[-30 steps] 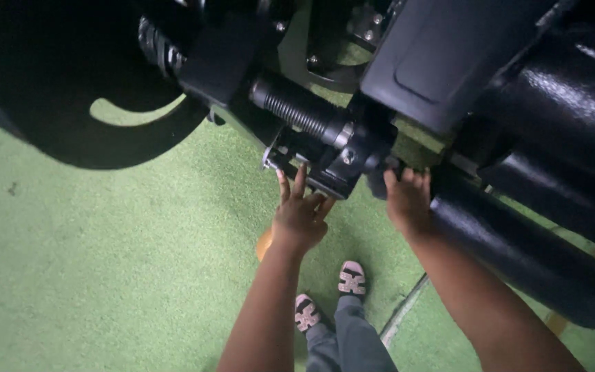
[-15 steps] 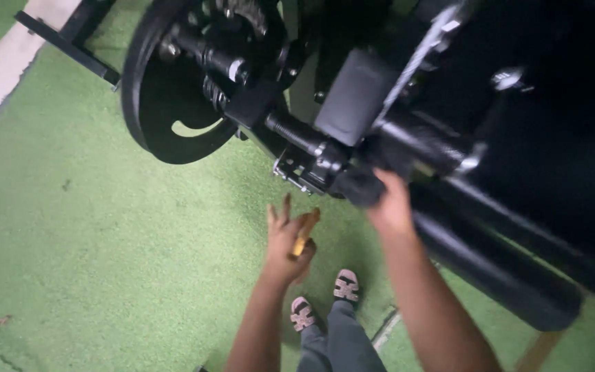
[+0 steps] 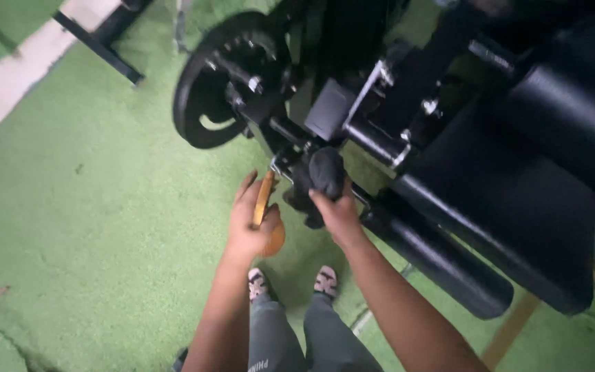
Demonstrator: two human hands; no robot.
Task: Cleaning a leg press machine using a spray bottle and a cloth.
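Green turf floor (image 3: 105, 207) w/ white strip (image 3: 15, 83); black gym machine (image 3: 463, 158).

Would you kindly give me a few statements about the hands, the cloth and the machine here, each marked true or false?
1. The right hand presses a dark cloth against the black machine. True.
2. The left hand is empty. False: it holds an orange-brown tool.
3. The floor is green turf. True.
4. The person is barefoot. False: patterned sandals are on the feet.
5. The black disc lies flat on the floor. False: it is mounted upright on the machine.
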